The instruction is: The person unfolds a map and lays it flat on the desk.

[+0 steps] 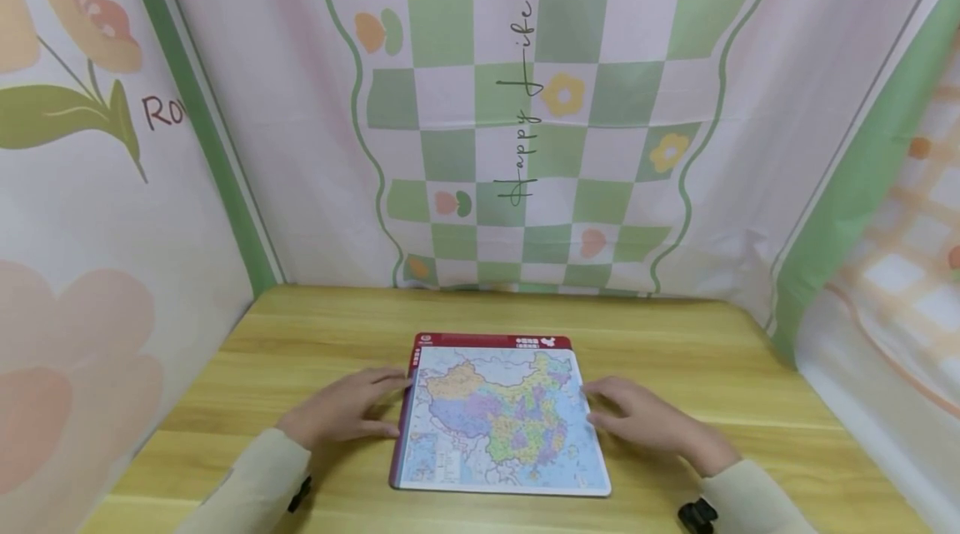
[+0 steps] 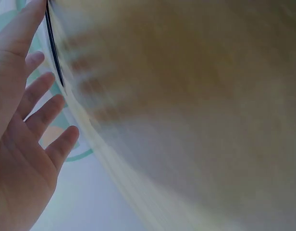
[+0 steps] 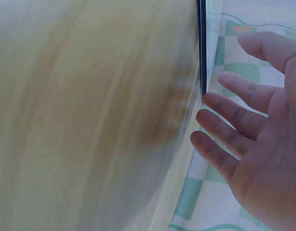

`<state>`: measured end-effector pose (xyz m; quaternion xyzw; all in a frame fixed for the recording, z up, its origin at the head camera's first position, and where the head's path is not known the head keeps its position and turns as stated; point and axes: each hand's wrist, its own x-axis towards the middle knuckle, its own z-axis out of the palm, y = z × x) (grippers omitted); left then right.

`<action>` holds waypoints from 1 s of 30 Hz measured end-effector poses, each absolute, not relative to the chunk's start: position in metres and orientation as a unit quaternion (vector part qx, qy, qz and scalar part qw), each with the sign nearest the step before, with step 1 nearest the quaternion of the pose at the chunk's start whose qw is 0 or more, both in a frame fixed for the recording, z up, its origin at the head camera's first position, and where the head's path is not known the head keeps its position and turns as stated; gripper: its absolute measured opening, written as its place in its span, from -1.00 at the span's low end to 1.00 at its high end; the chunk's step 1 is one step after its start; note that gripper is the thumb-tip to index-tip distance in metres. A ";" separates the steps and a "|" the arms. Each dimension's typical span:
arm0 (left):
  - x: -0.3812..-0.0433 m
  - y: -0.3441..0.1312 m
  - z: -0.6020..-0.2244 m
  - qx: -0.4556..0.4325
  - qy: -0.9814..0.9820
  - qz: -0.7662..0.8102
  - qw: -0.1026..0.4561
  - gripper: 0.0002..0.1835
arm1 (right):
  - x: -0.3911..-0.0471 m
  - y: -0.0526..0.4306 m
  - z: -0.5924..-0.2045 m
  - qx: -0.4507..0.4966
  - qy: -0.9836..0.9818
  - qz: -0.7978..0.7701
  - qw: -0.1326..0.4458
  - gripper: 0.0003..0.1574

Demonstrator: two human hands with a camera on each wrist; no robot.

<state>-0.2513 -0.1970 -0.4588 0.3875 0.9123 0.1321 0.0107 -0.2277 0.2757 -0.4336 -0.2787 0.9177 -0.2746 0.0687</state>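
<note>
A flat map board [image 1: 502,413] with rounded corners and a red top strip lies on the wooden table. It shows a coloured map of China. At its left edge is my left hand [image 1: 352,407], fingertips at the rim and thumb lower down. My right hand [image 1: 645,417] is at the opposite edge, its fingertips close to the border. In the left wrist view, the fingers of the left hand [image 2: 23,130] are spread and loosely straight beside the board's thin dark edge [image 2: 54,48]. The right wrist view shows the right hand [image 3: 263,130] with relaxed fingers near the dark edge [image 3: 202,48].
The wood-grain table [image 1: 300,326] extends around the board on all sides. Behind it hangs a green-and-white checked cloth [image 1: 510,142] with flowers and lettering. Printed cloth also hangs as a left wall [image 1: 75,209] and a right wall [image 1: 900,226].
</note>
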 end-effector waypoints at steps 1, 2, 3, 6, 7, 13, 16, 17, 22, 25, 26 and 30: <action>-0.251 -0.196 -0.459 0.388 0.912 0.131 0.016 -0.15 | -0.228 0.275 -0.434 -0.279 0.918 -0.273 0.073 -0.38; -0.251 -0.196 -0.458 0.387 0.912 0.131 0.023 -0.16 | -0.228 0.274 -0.434 -0.280 0.918 -0.271 0.078 -0.38; -0.251 -0.195 -0.457 0.385 0.913 0.131 0.031 -0.17 | -0.228 0.273 -0.434 -0.280 0.918 -0.268 0.082 -0.39; -0.251 -0.194 -0.454 0.379 0.915 0.133 0.052 -0.19 | -0.229 0.272 -0.436 -0.280 0.919 -0.261 0.090 -0.40; -0.251 -0.193 -0.453 0.376 0.915 0.133 0.057 -0.19 | -0.230 0.272 -0.437 -0.280 0.921 -0.257 0.091 -0.40; -0.252 -0.192 -0.451 0.379 0.912 0.136 0.076 -0.23 | -0.231 0.271 -0.442 -0.276 0.925 -0.245 0.087 -0.39; -0.252 -0.192 -0.451 0.382 0.911 0.137 0.080 -0.23 | -0.233 0.269 -0.442 -0.275 0.925 -0.247 0.090 -0.39; -0.252 -0.192 -0.451 0.382 0.910 0.138 0.081 -0.23 | -0.233 0.268 -0.442 -0.274 0.925 -0.246 0.092 -0.39; -0.252 -0.191 -0.451 0.377 0.911 0.142 0.088 -0.22 | -0.236 0.264 -0.441 -0.271 0.926 -0.242 0.102 -0.40; -0.251 -0.190 -0.450 0.374 0.912 0.145 0.089 -0.22 | -0.238 0.263 -0.440 -0.264 0.929 -0.236 0.106 -0.40; -0.251 -0.190 -0.450 0.372 0.912 0.147 0.090 -0.22 | -0.238 0.262 -0.439 -0.261 0.931 -0.234 0.107 -0.40; -0.250 -0.189 -0.451 0.366 0.911 0.160 0.099 -0.21 | -0.240 0.259 -0.438 -0.257 0.931 -0.235 0.113 -0.42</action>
